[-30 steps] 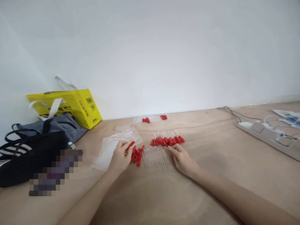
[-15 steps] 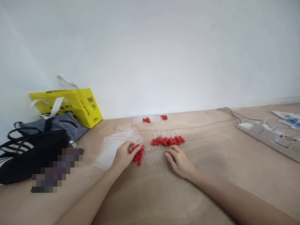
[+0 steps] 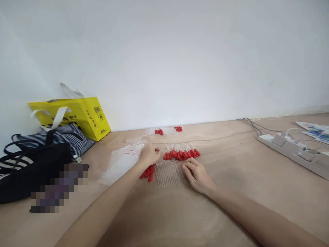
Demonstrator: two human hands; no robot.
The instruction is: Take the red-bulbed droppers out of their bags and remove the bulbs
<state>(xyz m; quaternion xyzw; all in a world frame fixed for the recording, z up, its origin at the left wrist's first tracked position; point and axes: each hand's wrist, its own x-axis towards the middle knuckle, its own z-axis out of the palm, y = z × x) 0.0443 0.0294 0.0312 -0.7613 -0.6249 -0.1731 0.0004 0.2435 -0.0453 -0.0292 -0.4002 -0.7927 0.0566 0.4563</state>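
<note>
Clear thin tubes lie side by side in a row in front of me. Behind them is a row of droppers, clear stems with red bulbs facing me. My left hand, fingers curled together, hovers by the left end of the droppers; whatever it pinches is too small or hidden to tell. Below its wrist lies a small pile of loose red rubber bulbs, partly covered by the forearm. My right hand rests on the table with bent fingers pressed close at the right edge of the clear tubes; its fingertips' contents are unclear.
Clear zip bags lie at the left. A filled bag with red bulbs and tubes lies near the wall. A yellow bag, a striped bag and a black bag stand far left; a power strip lies right.
My left hand has left the loose red bulbs and moved up and right toward the dropper row. My right hand has shifted slightly right from the tubes.
</note>
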